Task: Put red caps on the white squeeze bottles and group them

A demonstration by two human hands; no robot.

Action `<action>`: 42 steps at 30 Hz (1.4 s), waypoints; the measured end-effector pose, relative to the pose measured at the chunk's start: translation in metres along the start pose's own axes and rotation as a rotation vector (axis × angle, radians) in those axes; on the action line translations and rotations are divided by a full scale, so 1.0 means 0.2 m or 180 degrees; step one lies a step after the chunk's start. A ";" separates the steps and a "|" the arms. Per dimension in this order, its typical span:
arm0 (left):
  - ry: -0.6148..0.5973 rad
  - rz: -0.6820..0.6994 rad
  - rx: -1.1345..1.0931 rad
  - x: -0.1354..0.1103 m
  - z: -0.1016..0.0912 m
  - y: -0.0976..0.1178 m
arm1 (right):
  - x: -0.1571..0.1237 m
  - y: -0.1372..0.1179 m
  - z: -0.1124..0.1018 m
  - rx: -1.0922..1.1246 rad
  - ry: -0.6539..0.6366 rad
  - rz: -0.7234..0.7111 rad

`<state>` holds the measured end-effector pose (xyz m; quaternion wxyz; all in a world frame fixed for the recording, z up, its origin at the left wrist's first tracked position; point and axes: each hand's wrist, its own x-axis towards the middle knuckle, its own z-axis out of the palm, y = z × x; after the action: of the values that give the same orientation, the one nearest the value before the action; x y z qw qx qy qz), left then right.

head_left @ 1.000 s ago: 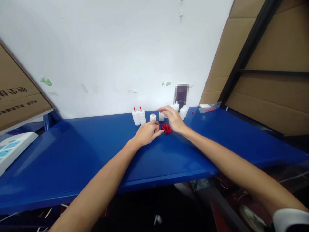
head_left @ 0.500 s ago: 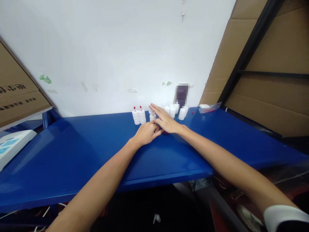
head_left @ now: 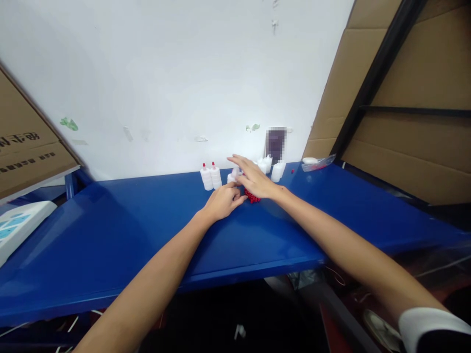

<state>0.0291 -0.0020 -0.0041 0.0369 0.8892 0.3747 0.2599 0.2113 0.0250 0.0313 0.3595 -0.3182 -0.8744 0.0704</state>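
Left hand [head_left: 222, 201] at centre frame, fingers curled loosely on the blue table [head_left: 147, 230] (whether it grips anything, cannot tell). Right hand [head_left: 254, 177] just beside it, fingers splayed flat, gripping nothing, over red caps [head_left: 252, 197]. Small white bottle [head_left: 234, 173] by its fingertips.

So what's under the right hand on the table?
A pile of small red caps shows at the near edge of the right hand, on the blue table. How far the pile runs beneath the palm is covered, as is anything else there.
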 end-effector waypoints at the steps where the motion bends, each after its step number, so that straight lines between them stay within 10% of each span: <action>1: 0.0031 0.0004 -0.0068 0.00 0.00 0.00 | 0.00 0.00 -0.01 0.0023 0.0170 -0.0006; 11: 0.0064 -0.0030 -0.0304 0.00 0.01 -0.03 | 0.00 -0.03 -0.11 -0.0656 0.0365 0.1210; 27: -0.0032 0.0302 -0.0106 -0.02 -0.03 0.06 | -0.11 0.04 -0.22 -0.0480 -0.1591 0.1055; 42: -0.0483 0.0981 -0.0208 0.00 0.04 0.25 | 0.04 0.09 -0.17 0.1073 0.0878 0.0964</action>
<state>0.0647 -0.0373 0.0018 0.0537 0.9515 0.2214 0.2067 0.2389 0.0415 0.0545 0.5086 -0.3876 -0.7355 0.2239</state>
